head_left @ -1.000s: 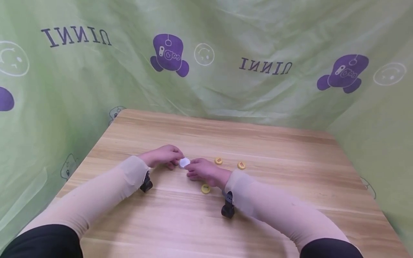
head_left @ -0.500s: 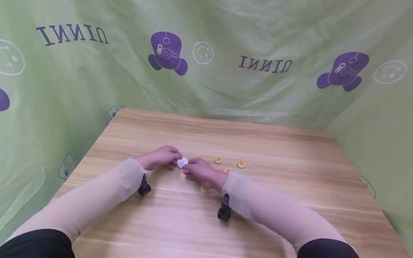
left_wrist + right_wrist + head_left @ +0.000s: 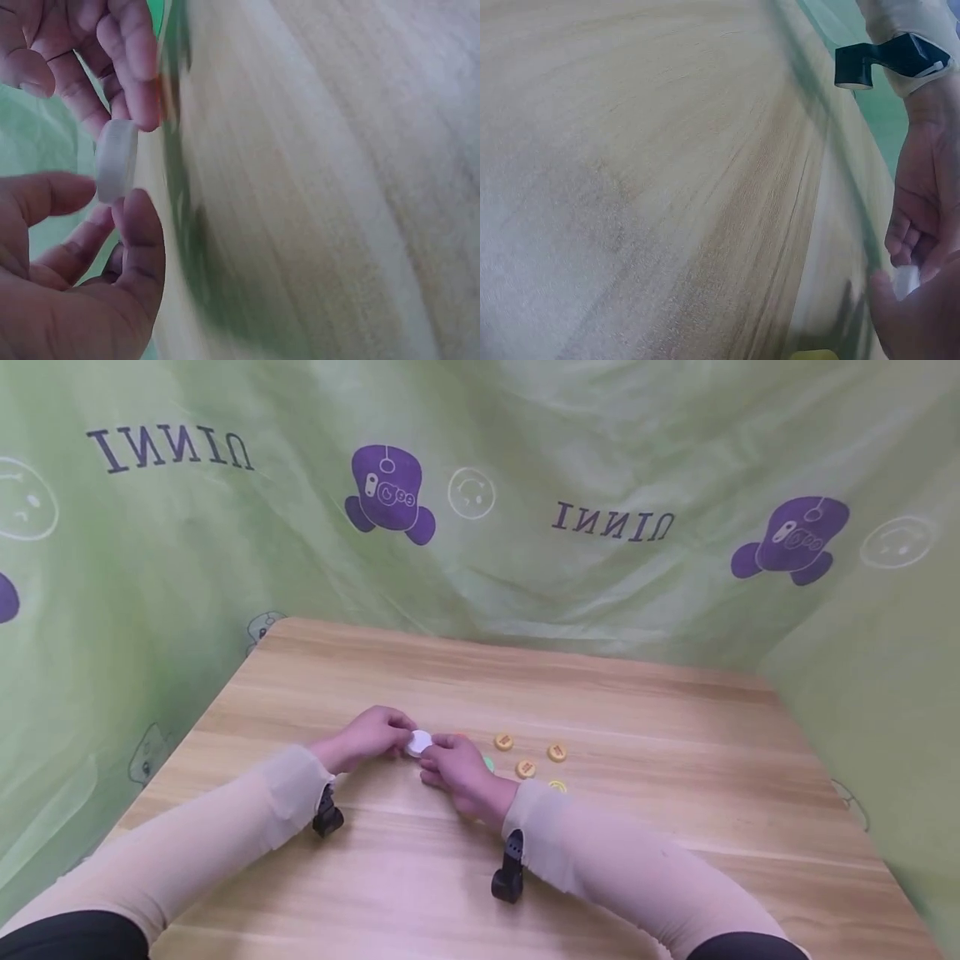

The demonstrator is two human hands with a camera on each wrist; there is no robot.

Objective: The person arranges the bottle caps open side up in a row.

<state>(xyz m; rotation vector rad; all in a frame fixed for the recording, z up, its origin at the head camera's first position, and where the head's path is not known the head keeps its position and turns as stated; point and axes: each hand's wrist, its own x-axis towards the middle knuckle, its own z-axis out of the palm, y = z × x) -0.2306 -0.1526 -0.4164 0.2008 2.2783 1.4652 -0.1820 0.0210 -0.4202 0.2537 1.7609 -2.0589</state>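
Note:
A white bottle cap (image 3: 420, 743) is held between both hands, slightly above the wooden table (image 3: 637, 718). My left hand (image 3: 372, 739) pinches its left edge between thumb and fingertips. From the right, my right hand (image 3: 465, 772) grips the opposite edge. In the left wrist view the cap (image 3: 116, 161) stands edge-on, its side looking finely ribbed. The right wrist view shows only a sliver of the white cap (image 3: 906, 281) between the fingers. Just behind the right hand, an orange disc (image 3: 462, 737) and a green disc (image 3: 489, 763) are partly hidden.
Right of the hands lie printed yellow-orange caps (image 3: 504, 742), one farther right (image 3: 557, 752) and one nearer (image 3: 526, 768). A bright yellow piece (image 3: 557, 786) sits partly behind the right sleeve. A green printed cloth (image 3: 480, 585) hangs around the table.
Both hands have shifted slightly left and toward me with the white bottle cap. The green and orange discs now show beside the right hand, while a yellow cap below it has become covered.

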